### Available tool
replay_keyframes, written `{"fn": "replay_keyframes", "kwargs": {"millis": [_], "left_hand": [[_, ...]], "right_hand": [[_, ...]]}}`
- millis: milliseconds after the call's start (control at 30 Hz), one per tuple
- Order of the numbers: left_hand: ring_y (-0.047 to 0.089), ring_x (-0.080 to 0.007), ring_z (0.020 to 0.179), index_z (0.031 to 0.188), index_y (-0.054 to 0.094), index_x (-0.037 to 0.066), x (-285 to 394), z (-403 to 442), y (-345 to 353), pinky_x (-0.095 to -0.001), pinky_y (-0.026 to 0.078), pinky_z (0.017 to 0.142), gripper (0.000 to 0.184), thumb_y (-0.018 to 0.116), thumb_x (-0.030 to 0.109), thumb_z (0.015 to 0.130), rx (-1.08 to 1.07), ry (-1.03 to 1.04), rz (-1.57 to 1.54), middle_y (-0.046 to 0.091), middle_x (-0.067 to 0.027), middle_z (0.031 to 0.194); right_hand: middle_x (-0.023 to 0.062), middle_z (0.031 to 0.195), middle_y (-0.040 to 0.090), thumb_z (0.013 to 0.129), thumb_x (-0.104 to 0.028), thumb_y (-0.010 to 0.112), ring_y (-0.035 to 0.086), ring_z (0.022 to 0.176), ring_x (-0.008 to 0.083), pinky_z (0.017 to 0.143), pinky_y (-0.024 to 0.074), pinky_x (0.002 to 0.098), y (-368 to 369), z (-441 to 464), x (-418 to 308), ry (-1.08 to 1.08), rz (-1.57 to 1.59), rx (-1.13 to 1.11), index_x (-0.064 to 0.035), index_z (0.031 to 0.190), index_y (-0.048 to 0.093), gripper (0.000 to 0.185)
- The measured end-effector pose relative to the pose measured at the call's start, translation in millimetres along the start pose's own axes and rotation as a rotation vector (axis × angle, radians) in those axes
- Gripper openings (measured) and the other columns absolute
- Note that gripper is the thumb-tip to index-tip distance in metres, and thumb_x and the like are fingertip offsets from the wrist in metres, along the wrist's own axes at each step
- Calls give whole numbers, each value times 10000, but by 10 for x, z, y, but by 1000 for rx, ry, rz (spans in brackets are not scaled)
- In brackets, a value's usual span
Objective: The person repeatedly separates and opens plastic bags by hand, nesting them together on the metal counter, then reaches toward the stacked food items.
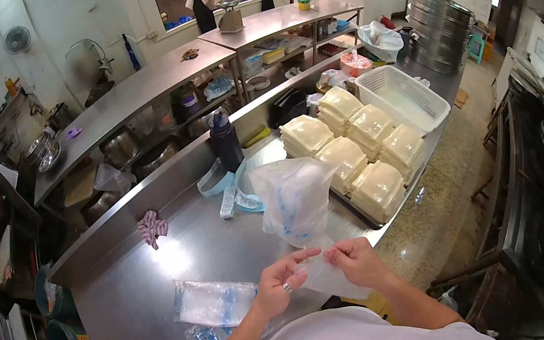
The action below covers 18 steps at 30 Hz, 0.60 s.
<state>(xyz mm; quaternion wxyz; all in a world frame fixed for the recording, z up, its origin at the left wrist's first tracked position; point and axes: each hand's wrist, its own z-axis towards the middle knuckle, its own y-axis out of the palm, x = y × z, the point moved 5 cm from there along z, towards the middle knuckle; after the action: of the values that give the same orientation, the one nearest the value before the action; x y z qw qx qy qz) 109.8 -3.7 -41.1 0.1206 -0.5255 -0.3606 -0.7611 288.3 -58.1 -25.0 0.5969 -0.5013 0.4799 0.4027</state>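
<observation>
My left hand (281,285), with a ring on one finger, is partly curled, its index finger stretched toward my right hand and pinching the edge of a clear plastic bag (320,279). The thumb and fingers of my right hand (358,264) are closed on the same thin bag, which hangs down between both hands. Just beyond them stands a bulging translucent bag (297,198) with blue print. A flat pack of clear plastic bags (215,302) lies on the steel table (131,319) left of my left hand.
Stacks of pale square wrappers (376,191) fill a dark tray at the right, by a white plastic basket (405,99). A dark bottle (225,142), a blue strap (247,192) and a striped cloth (153,229) lie farther back. Metal steamers (438,30) stand far right.
</observation>
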Motion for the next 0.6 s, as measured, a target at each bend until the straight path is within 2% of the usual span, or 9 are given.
{"fn": "replay_keyframes", "kwargs": {"millis": [100, 200, 300, 400, 500, 600], "left_hand": [[587, -177, 1123, 819, 521, 54, -47, 19, 44, -309, 442, 935, 188, 591, 88, 990, 46, -26, -55, 621, -220, 1362], [599, -137, 982, 805, 511, 66, -117, 35, 11, -273, 439, 842, 191, 593, 70, 977, 167, -86, -171, 710, -183, 1182], [580, -106, 844, 791, 497, 76, -220, 147, 88, -262, 437, 742, 207, 606, 62, 967, 240, -32, -306, 719, -109, 995], [579, -104, 802, 825, 541, 79, -320, 232, 171, -270, 444, 684, 161, 620, 72, 965, 138, -4, -501, 647, -37, 854], [585, -159, 649, 911, 605, 73, -158, 282, 290, -327, 507, 783, 52, 656, 74, 923, 209, -511, -36, 621, -48, 793], [579, -161, 742, 913, 614, 67, -121, 279, 45, -319, 484, 696, 38, 642, 53, 935, -142, -677, 242, 607, -37, 808]], "right_hand": [[-11, 611, 565, 1035, -266, 609, 456, 584, 78, 514, 410, 298, -11, -22, -134, 65, 31, -7, 27, 818, 694, 374], [59, 559, 489, 1040, -276, 597, 417, 558, 88, 504, 399, 310, -57, 8, -78, 47, -74, 12, 12, 890, 723, 349], [75, 554, 514, 1063, -295, 552, 426, 546, 115, 505, 408, 331, -137, 71, 41, -27, -268, 44, 10, 839, 701, 407], [84, 602, 596, 1065, -323, 542, 440, 505, 148, 495, 409, 338, -192, 122, 22, -37, -209, 66, 15, 782, 668, 459], [49, 625, 607, 1047, -340, 573, 448, 464, 157, 468, 412, 340, -433, 230, 154, 171, 527, 178, -18, 759, 643, 437], [-4, 630, 555, 1029, -303, 603, 479, 483, 132, 467, 433, 324, -634, 338, -42, 357, 1269, -264, -62, 811, 623, 326]]}}
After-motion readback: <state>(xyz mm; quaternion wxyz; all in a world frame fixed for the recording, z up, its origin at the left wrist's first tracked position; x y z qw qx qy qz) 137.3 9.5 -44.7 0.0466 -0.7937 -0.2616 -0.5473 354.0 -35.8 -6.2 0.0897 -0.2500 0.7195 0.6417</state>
